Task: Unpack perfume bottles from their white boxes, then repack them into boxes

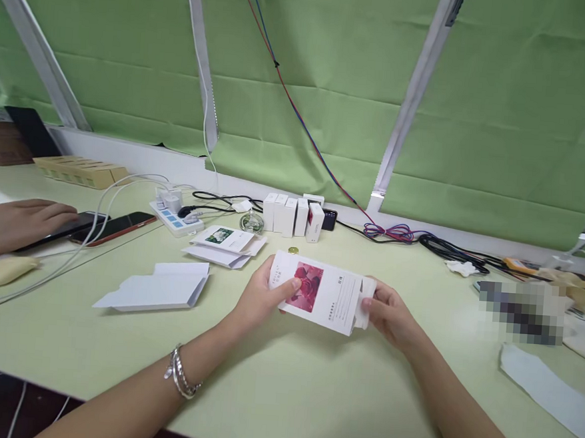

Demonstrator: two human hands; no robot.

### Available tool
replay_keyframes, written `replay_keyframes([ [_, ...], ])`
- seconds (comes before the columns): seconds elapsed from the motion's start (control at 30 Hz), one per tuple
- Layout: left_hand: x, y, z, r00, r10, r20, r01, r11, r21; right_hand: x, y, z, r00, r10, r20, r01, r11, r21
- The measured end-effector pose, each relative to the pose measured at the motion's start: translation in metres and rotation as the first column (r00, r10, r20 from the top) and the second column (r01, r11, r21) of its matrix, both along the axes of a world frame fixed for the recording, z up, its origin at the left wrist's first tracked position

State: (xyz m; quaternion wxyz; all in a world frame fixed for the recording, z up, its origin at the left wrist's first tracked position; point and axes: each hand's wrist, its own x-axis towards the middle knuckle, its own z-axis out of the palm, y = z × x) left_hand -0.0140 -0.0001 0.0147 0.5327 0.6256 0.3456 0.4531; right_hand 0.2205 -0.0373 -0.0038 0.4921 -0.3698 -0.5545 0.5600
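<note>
- Our left hand (262, 293), nearly closed, clasps one end of a slim white cardboard carton (327, 295) printed with red roses; the thumb presses the front face, while the fingers behind are mostly hidden.
- Our right hand (391, 312), fingers curled in, pinches the carton's far end at its white cardboard flaps (365, 303), and we hold it tilted above a pale green tabletop (310, 394).
- On our left wrist sits a silver metal bracelet (181, 375).
- Just beyond the carton lies a small round gold-coloured piece (293, 250).
- Behind it we see a row of small upright white boxes (286, 215), the nearest one at the right showing a red picture.
- To our left lie a folded white cardboard sheet (160, 286) and white cartons with a green picture (226, 238), near a white-and-blue power strip (175, 221).
- Farther left, another person's hand (26, 224) rests by a dark flat device (66, 226).
- To our right are coiled black cables (453, 250) and a pale sheet (545, 390).
- Green fabric blinds (304, 120) form the backdrop.
</note>
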Motion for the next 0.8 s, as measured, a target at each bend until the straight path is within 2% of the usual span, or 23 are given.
replay_keyframes([
  [0.1,0.001,-0.003,0.001,1.0,-0.008,0.025,0.008,1.0,0.0,-0.004,0.0,-0.003,0.982,-0.187,0.013,0.186,0.981,0.046],
  [0.17,0.001,-0.007,0.001,1.0,-0.006,0.009,0.006,1.0,0.0,-0.009,-0.002,-0.006,0.937,-0.325,0.131,0.291,0.929,0.228],
  [0.27,-0.004,-0.015,0.003,1.0,0.019,-0.022,-0.02,1.0,-0.014,-0.015,-0.005,-0.008,0.847,-0.426,0.319,0.208,0.816,0.54],
  [0.33,-0.011,-0.021,0.006,0.999,0.025,-0.032,-0.026,0.999,-0.03,-0.017,-0.007,-0.007,0.814,-0.452,0.365,0.159,0.777,0.609],
  [0.4,-0.019,-0.028,0.01,0.999,-0.005,-0.047,0.001,0.998,-0.07,-0.018,-0.009,-0.005,0.831,-0.407,0.38,0.147,0.818,0.555],
  [0.47,-0.028,-0.037,0.014,0.996,-0.056,-0.067,0.046,0.988,-0.149,-0.02,-0.01,-0.003,0.884,-0.27,0.382,0.099,0.906,0.411],
  [0.53,-0.035,-0.045,0.016,0.995,-0.066,-0.073,0.047,0.971,-0.235,-0.024,-0.012,-0.001,0.931,-0.139,0.338,0.047,0.963,0.266],
  [0.6,-0.04,-0.054,0.016,0.998,0.011,-0.057,-0.026,0.958,-0.285,-0.032,-0.014,-0.002,0.955,-0.12,0.273,0.064,0.976,0.207],
  [0.7,-0.044,-0.067,0.009,0.987,0.154,0.049,-0.135,0.951,-0.278,-0.045,-0.017,-0.008,0.952,-0.221,0.214,0.172,0.959,0.223],
  [0.8,-0.046,-0.073,-0.002,0.975,0.177,0.137,-0.132,0.95,-0.284,-0.055,-0.021,-0.013,0.94,-0.247,0.235,0.194,0.954,0.228],
])
